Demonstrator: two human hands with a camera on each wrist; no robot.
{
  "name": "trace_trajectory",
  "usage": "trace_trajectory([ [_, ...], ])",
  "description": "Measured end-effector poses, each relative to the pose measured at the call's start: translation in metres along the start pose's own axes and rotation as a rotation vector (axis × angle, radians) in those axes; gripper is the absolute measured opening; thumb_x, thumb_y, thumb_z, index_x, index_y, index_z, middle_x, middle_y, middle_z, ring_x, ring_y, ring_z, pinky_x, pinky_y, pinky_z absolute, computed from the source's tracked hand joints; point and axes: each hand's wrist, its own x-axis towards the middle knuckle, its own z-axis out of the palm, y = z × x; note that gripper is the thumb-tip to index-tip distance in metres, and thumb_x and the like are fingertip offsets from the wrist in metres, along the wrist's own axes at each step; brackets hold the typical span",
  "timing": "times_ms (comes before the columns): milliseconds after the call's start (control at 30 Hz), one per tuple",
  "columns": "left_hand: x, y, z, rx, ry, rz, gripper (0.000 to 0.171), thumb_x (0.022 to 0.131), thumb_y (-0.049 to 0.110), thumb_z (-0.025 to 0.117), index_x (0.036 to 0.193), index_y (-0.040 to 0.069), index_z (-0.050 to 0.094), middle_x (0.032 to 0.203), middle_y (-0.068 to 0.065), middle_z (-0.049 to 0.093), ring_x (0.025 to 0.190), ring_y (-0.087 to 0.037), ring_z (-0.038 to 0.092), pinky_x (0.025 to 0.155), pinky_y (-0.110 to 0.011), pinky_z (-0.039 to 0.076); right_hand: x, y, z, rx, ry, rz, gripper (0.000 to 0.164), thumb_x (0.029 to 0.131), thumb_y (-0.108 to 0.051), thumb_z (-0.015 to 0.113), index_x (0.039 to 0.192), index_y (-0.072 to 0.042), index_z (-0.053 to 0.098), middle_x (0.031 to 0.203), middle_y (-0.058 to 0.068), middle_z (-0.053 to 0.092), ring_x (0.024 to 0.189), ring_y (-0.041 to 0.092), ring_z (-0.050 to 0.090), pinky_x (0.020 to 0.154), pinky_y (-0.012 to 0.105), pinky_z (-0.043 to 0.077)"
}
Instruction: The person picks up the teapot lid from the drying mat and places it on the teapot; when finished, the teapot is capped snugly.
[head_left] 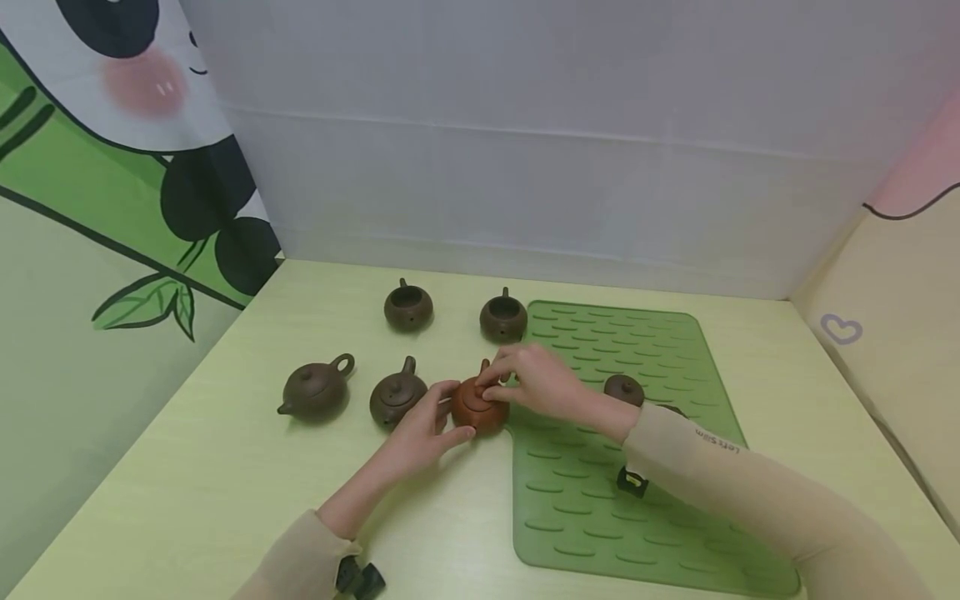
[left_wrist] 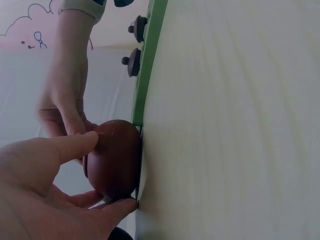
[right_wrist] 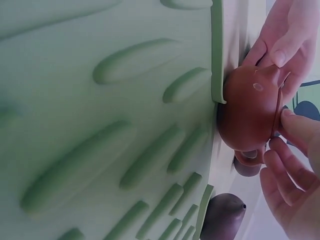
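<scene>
A reddish-brown clay teapot point(head_left: 480, 415) sits on the table at the green mat's left edge, its lid in place. My left hand point(head_left: 420, 433) holds its body from the left, thumb near the spout and fingers on the far side. From the right, my right hand point(head_left: 536, 379) pinches the knob of the lid; the knob is mostly hidden by the fingertips. The right wrist view shows the teapot point(right_wrist: 252, 107) with its handle and spout, between both hands. Just left of my left hand stands a dark lidded teapot point(head_left: 396, 400).
Another dark lidded teapot point(head_left: 315, 390) stands farther left. Two dark teapots without lids, one left point(head_left: 408, 310) and one right point(head_left: 503, 320), stand at the back. On the green mat point(head_left: 570, 517) lie a dark lid point(head_left: 624, 389) and a second lid point(left_wrist: 141, 28), mostly behind my right sleeve.
</scene>
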Motion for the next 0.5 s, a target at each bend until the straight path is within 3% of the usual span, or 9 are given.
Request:
trace_trajectory([
  [333,0.001,0.0,0.0,0.012,0.007,-0.004,0.066,0.093,0.011,0.068,0.147,-0.003,0.034,0.153,-0.023,0.039,0.143,-0.04,0.04,0.117,-0.048,0.037,-0.003,-0.003,-0.002,0.027,-0.021,0.028,0.022,0.087,-0.026,0.076,0.108,-0.019,0.077,0.097,-0.003,0.071,0.083,0.018,0.065,0.067,0.018,0.049],
  [500,-0.001,0.001,0.001,0.04,0.013,-0.008,0.068,0.093,0.012,0.068,0.149,-0.004,0.032,0.154,-0.023,0.039,0.143,-0.039,0.04,0.117,-0.049,0.037,-0.01,-0.004,-0.014,0.067,-0.059,0.053,0.033,0.089,-0.027,0.074,0.12,-0.018,0.071,0.114,-0.001,0.072,0.102,0.018,0.067,0.085,0.033,0.058],
])
